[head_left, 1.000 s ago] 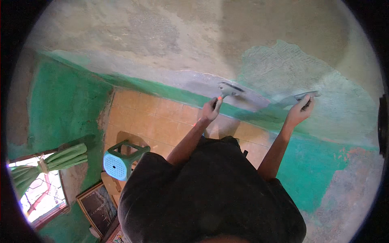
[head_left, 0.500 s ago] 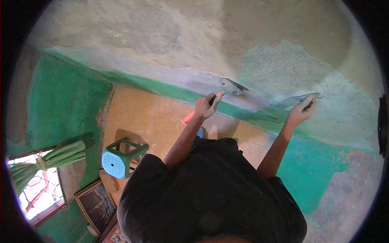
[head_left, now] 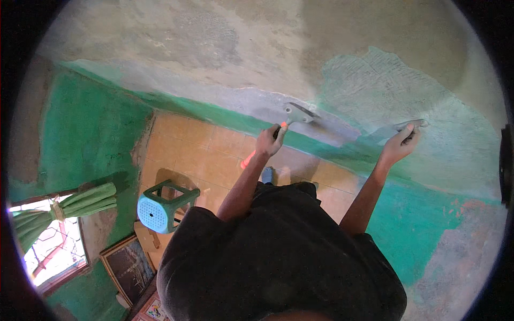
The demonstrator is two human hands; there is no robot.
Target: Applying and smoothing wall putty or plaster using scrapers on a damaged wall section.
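Observation:
My left hand (head_left: pixel 271 140) is closed on the handle of a wide grey scraper (head_left: pixel 297 115), whose blade lies at the lilac-grey band on the wall (head_left: pixel 257 99). An orange-red rod (head_left: pixel 247 159), probably part of that handle, shows behind my left forearm. My right hand (head_left: pixel 401 142) grips a flat grey blade tool (head_left: pixel 409 123), partly hidden by my fingers, against a pale, streaky green-grey patch (head_left: pixel 385 85) of the wall. A green painted strip (head_left: pixel 198 109) runs along below the band.
Orange floor tiles (head_left: pixel 187 139) lie below, with my foot (head_left: pixel 269 174) on them. A green plastic stool (head_left: pixel 155 211) stands at left, near a framed picture (head_left: pixel 128 270) leaning by the wall. A window (head_left: pixel 53 246) with a tied green curtain (head_left: pixel 85 203) is at far left.
My left hand and the scraper have shifted a little left, with the scraper also slightly higher. My right hand has moved slightly to the right. More of the orange rod and my foot now shows.

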